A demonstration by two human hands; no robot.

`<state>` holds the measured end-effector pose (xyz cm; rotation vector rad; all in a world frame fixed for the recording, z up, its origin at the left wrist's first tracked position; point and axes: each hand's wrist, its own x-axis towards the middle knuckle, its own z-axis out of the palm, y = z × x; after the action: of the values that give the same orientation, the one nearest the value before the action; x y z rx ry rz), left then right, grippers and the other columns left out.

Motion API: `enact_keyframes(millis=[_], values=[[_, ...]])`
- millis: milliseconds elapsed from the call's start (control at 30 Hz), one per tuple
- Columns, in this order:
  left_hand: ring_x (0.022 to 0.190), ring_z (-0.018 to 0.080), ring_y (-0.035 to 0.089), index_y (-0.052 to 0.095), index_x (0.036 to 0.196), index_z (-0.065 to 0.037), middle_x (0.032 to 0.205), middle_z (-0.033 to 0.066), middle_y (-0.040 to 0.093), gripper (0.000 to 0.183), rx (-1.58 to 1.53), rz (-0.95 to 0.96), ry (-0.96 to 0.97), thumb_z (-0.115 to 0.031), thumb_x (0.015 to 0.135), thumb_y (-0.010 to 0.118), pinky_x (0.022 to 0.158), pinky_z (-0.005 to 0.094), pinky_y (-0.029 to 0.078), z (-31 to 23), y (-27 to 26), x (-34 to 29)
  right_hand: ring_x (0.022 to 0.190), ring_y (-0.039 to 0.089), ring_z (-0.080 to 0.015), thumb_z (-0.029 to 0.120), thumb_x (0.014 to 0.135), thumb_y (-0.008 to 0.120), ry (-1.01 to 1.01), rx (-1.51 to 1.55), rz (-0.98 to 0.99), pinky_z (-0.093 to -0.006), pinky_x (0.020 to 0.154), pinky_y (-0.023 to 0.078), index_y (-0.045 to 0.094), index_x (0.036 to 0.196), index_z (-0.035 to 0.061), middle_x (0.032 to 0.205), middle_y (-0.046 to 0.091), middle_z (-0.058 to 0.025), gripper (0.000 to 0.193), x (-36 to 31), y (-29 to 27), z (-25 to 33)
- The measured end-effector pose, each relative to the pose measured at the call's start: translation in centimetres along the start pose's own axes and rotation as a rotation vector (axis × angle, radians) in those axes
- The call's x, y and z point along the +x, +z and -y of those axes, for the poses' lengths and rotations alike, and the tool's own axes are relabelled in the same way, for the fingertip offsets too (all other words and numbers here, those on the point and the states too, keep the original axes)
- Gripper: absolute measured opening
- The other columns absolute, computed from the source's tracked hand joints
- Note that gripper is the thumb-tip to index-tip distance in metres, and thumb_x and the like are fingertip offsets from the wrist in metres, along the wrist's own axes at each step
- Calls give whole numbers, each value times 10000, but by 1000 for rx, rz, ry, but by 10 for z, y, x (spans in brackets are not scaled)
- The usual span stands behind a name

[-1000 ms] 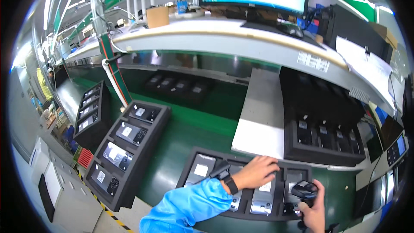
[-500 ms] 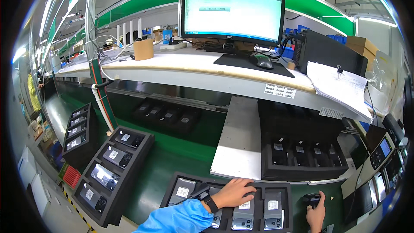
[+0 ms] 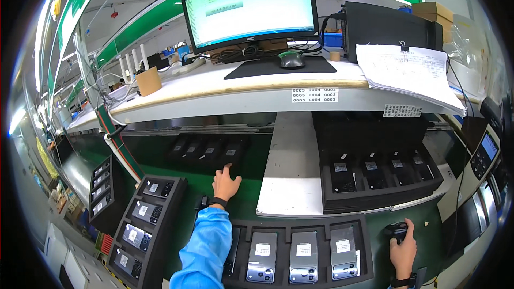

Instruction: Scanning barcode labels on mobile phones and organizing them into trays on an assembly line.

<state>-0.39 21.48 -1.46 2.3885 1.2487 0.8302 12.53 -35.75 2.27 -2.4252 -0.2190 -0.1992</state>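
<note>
My left hand (image 3: 226,186), at the end of a blue sleeve, reaches forward over the green surface with its fingers apart and nothing in them. Its fingertips are nearest the far black foam tray (image 3: 206,165) of phones, in shadow under the shelf. Just in front of me lies another foam tray (image 3: 282,257) with several phones (image 3: 304,259), each bearing a white label; my forearm covers its left part. At the right, my right hand (image 3: 404,251) is closed around a black handheld scanner (image 3: 396,229), low over the green surface.
A tilted tray (image 3: 170,203) of phones stands on the left, with another tray (image 3: 111,174) beyond it. More phones fill a stacked tray (image 3: 385,199) on the right. Above runs a white shelf (image 3: 214,99) with a monitor (image 3: 251,10), mouse (image 3: 292,60) and papers (image 3: 407,72).
My left hand has left the phones in the front tray and moved forward and left toward the far tray. The view has shifted; my right hand still grips the scanner.
</note>
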Motion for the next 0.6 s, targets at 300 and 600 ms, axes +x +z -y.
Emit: enact_keyframes(millis=[300,600], values=[[1173,400,572,539,1397,-268,1246,178,618,676,333,-70,-82,-490,797,758,951,549,446,-10,61,38,889,675,-431,41,786,650,48,-16,26,-489,830,509,448,1430,174,972,701,-226,688,1,0,-4],[990,449,693,522,1291,-121,1076,243,703,384,-128,-31,-13,-335,982,601,844,526,565,-7,-11,30,1164,641,-428,144,886,717,-5,-35,81,-439,990,506,480,1456,126,1263,641,-286,618,-5,-16,22]])
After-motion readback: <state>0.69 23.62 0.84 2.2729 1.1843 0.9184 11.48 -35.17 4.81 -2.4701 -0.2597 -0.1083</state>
